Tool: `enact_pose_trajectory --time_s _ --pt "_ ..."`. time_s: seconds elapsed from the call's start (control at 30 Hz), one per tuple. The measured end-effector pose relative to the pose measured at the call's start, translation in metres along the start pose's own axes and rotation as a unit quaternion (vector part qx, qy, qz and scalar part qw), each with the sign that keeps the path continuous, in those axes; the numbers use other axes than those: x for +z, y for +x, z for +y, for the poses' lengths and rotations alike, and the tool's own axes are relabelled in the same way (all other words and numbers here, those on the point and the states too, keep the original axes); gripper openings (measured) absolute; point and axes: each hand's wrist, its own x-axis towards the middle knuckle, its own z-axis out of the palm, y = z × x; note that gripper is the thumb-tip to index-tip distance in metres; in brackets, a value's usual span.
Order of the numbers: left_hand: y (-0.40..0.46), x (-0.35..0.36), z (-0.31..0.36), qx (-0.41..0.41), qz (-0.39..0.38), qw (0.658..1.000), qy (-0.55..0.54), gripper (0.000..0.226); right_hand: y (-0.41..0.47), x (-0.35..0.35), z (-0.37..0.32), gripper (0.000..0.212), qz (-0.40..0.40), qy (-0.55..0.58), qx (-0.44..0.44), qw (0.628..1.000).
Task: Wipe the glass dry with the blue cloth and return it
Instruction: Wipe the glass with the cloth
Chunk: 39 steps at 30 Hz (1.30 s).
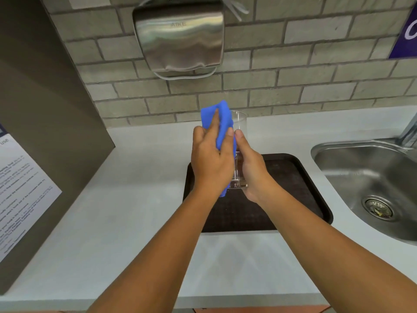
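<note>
A clear drinking glass is held up above the dark brown tray, its open rim pointing away from me. My right hand grips its lower part and base from the right. My left hand presses the blue cloth against the glass's left side, fingers spread over the cloth. The cloth covers much of the glass's left wall and hangs below my left palm.
The tray lies on a white counter. A steel sink with a drain is at the right. A metal hand dryer hangs on the brick wall. A grey panel with a printed notice stands at left.
</note>
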Motion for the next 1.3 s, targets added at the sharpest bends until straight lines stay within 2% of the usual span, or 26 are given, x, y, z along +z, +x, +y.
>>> enact_pose_trajectory --time_s 0.07,0.13,0.2,0.27,0.33,0.43,0.5,0.53,0.6,0.7,0.83,0.9,0.97,1.03,1.1,1.13,1.2,1.3 --pt "-0.001 -0.002 0.002 0.029 -0.002 1.000 0.006 0.041 -0.001 -0.001 -0.004 0.072 -0.023 0.019 0.001 1.000" --pt "0.002 -0.006 0.000 0.011 0.019 0.999 -0.027 0.029 -0.001 -0.005 -0.006 0.083 -0.059 0.039 0.018 0.997" --pt "0.009 -0.009 -0.003 -0.102 0.029 0.990 -0.088 0.030 -0.001 -0.008 -0.007 0.084 -0.095 0.066 0.029 0.993" --pt "0.015 -0.012 -0.004 -0.252 0.002 0.955 -0.156 0.036 0.000 -0.011 -0.005 0.075 -0.125 0.087 0.034 0.988" --pt "0.016 -0.013 -0.005 -0.305 -0.016 0.934 -0.187 0.036 0.000 -0.013 -0.005 0.071 -0.127 0.084 0.037 0.988" --pt "0.012 -0.009 -0.007 -0.259 0.013 0.950 -0.175 0.033 0.003 -0.008 0.000 0.066 -0.036 0.049 0.018 0.998" --pt "0.007 -0.008 -0.008 -0.211 0.034 0.966 -0.142 0.034 0.006 -0.006 0.002 0.054 0.059 0.006 -0.028 0.998" --pt "0.006 -0.007 -0.008 -0.198 0.042 0.971 -0.129 0.033 0.007 -0.006 0.002 0.049 0.077 -0.014 -0.044 0.996" --pt "0.005 -0.007 -0.009 -0.171 0.054 0.978 -0.103 0.029 0.007 -0.004 0.002 0.050 0.050 -0.046 -0.039 0.997" --pt "-0.001 -0.003 -0.005 -0.099 0.062 0.992 -0.055 0.023 0.004 0.001 0.001 0.070 -0.019 -0.069 -0.018 0.997" --pt "-0.008 0.000 0.000 0.001 0.058 0.998 -0.024 0.026 0.001 0.003 0.002 0.073 -0.022 -0.007 -0.047 0.999" --pt "-0.004 -0.005 -0.001 0.038 0.041 0.998 -0.040 0.021 -0.002 0.003 -0.002 0.079 -0.024 0.021 -0.044 0.999" --pt "0.003 -0.010 -0.005 0.010 0.024 0.997 -0.068 0.022 -0.004 0.003 -0.005 0.087 -0.036 0.038 -0.021 0.998" --pt "0.014 -0.013 -0.013 -0.126 0.003 0.984 -0.122 0.028 -0.004 0.003 -0.006 0.083 -0.060 0.063 -0.008 0.996" --pt "0.020 -0.018 -0.020 -0.281 -0.050 0.939 -0.191 0.032 -0.002 0.002 -0.005 0.073 -0.095 0.069 -0.009 0.993" --pt "0.020 -0.019 -0.022 -0.322 -0.073 0.918 -0.221 0.032 -0.001 0.002 -0.004 0.068 -0.103 0.065 -0.007 0.993" --pt "0.018 -0.017 -0.026 -0.331 -0.080 0.913 -0.226 0.032 -0.001 0.003 -0.002 0.066 -0.092 0.065 0.009 0.994" --pt "0.009 -0.012 -0.027 -0.233 -0.029 0.952 -0.196 0.024 -0.001 0.002 0.001 0.080 -0.041 0.056 0.033 0.997"
